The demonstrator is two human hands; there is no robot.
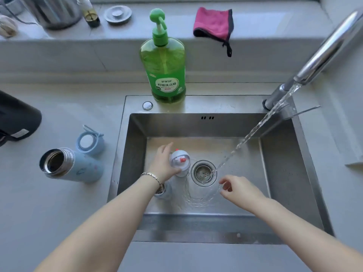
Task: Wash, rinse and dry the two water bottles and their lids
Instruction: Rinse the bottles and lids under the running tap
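One view, head camera, looking down. Two bare hands are reaching into a stainless steel sink [284, 173] set in a grey counter [59, 203].

- Left hand [164, 163], with a silver chain bracelet [151, 176] on its wrist: fingers are curling round a grey-and-white bottle lid with a red button [179, 160], holding it just left of the round drain strainer [204, 172]. Whether a bottle body is hanging beneath the lid cannot be told.
- Right hand [238, 191]: it is hovering just right of the drain with fingers loosely curled. Whether it is pinching anything cannot be told, since the rippling water [196, 199] between the hands is blurring that spot.
- Chrome faucet [324, 50], upper right: it is pouring a slanting stream [255, 130] that is landing on the drain's right edge.
- Pale blue steel-lined bottle [78, 167]: it is lying on its side on the counter left of the sink, open mouth toward the camera.
- Pale blue lid with a loop strap [89, 143]: it is sitting underside up just behind that bottle.
- Green pump bottle of dish soap [163, 61]: it is standing upright on the sink's back rim.
- Pink cloth with dark trim [213, 23]: it is lying on the rear ledge.
- Black object [17, 118]: it is resting at the counter's left edge.
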